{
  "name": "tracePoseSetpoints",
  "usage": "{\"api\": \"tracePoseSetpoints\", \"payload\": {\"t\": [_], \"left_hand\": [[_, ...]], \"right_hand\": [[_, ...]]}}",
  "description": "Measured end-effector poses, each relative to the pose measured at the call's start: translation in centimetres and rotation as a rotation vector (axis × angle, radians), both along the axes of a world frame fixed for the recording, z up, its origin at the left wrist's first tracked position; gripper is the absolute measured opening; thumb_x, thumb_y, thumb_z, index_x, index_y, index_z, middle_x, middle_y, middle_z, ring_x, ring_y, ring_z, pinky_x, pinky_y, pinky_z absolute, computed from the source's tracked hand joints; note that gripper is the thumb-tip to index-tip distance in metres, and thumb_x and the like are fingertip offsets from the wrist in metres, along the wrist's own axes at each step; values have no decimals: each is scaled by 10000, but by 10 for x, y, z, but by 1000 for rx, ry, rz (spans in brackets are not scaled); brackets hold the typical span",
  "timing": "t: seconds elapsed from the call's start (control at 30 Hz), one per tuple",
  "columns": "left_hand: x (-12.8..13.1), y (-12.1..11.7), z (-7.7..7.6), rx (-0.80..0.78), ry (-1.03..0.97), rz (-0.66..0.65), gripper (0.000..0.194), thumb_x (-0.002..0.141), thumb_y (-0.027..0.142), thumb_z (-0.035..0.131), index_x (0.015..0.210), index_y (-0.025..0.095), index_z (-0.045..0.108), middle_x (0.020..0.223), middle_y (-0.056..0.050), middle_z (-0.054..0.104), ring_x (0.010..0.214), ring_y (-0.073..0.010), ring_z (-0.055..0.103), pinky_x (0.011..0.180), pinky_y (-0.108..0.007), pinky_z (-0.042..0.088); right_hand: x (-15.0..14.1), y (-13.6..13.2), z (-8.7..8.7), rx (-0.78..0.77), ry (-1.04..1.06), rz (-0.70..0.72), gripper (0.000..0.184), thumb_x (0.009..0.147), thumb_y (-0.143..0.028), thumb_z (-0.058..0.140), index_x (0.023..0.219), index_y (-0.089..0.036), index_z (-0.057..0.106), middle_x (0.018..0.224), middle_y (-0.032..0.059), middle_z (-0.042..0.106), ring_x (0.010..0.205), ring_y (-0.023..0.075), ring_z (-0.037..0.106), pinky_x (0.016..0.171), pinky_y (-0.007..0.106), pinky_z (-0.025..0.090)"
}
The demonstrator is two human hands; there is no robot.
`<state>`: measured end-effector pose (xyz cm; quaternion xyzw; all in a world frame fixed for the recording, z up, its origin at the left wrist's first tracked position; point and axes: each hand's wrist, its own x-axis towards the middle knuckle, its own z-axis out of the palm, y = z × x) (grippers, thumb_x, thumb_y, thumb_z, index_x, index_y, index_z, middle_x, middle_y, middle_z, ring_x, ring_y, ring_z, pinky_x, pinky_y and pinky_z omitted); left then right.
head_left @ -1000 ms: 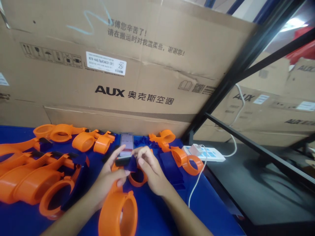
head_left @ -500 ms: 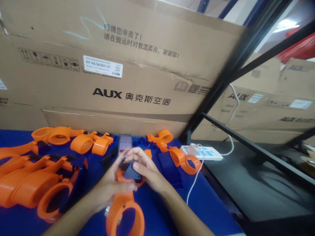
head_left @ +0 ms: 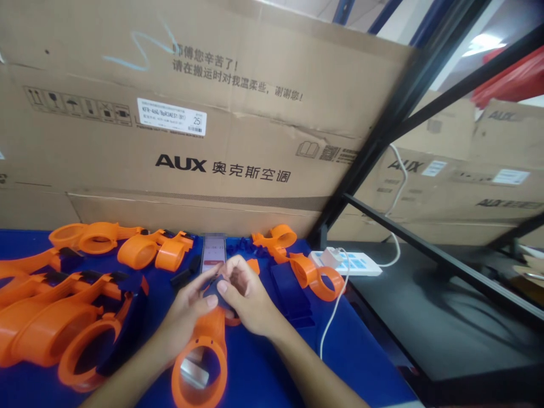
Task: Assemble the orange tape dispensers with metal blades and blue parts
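My left hand [head_left: 187, 311] is closed around the upper end of an orange tape dispenser [head_left: 211, 327], whose round ring hangs toward me. A small dark blue plastic piece [head_left: 216, 288] sits at that upper end, with my left thumb against it. My right hand [head_left: 249, 294] is closed on the blue piece, thumb on its face and fingers curled behind. The fingers hide where piece and dispenser meet. Through the ring shows a shiny silvery object [head_left: 194, 374]. Behind the hands stands a phone [head_left: 213, 249] with a lit screen.
More orange dispensers [head_left: 55, 328] lie on the left and a few orange pieces [head_left: 317, 277] at right. Blue flat sheets [head_left: 291, 294] are stacked beside my right hand. A white power strip [head_left: 361, 263] with a cable, a black rack post [head_left: 361, 164] and a large carton [head_left: 212, 141] border the table.
The blue piece has turned and moved down onto the dispenser's upper end between my hands. The dispenser's ring has swung to face me. My fingers have drawn closer together.
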<state>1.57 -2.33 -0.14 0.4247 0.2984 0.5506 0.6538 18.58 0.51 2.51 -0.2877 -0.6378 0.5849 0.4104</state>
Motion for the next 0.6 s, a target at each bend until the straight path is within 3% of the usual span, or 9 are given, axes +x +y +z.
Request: {"api": "tracePoseSetpoints", "payload": {"t": [0.2, 0.3, 0.37, 0.47, 0.6], "left_hand": [[2, -4, 3, -7, 26, 71, 514, 796, 312, 853, 1292, 233, 741, 1397, -117, 691, 1333, -338, 603, 1105, -387, 483], [1, -5, 6, -124, 40, 82, 571, 820, 381, 832, 1336, 183, 688, 1285, -177, 740, 1048, -335, 752, 801, -357, 613], [-3, -2, 8, -251, -40, 53, 663, 848, 474, 778, 1414, 169, 615, 1201, -196, 767, 851, -318, 778, 627, -346, 600], [-11, 2, 14, -354, -235, 30, 691, 881, 524, 703, 1464, 181, 558, 1178, -173, 778, 741, -257, 759, 576, -316, 579], [-18, 2, 17, -328, -359, 25, 650, 887, 519, 666, 1443, 197, 569, 1127, -133, 795, 698, -231, 741, 564, -301, 573]], "right_hand": [[-4, -8, 7, 63, -61, -77, 337, 966, -542, 649, 1103, -273, 499, 941, -15, 524, 569, 88, 452, 453, 225, 408], [-1, -5, 13, 120, -54, -151, 365, 1032, -580, 502, 1199, -261, 562, 1059, 41, 619, 766, 150, 600, 637, 286, 529], [5, 2, 16, 168, -27, -264, 391, 1051, -578, 455, 1153, -235, 611, 1051, 60, 673, 917, 184, 636, 783, 319, 538], [15, 13, 17, 131, 0, -338, 410, 1042, -580, 468, 1052, -205, 633, 933, 56, 705, 757, 159, 638, 652, 280, 504], [20, 13, 15, -15, -128, -146, 462, 1039, -604, 444, 1034, -181, 628, 873, 54, 721, 585, 132, 634, 492, 233, 456]]}}
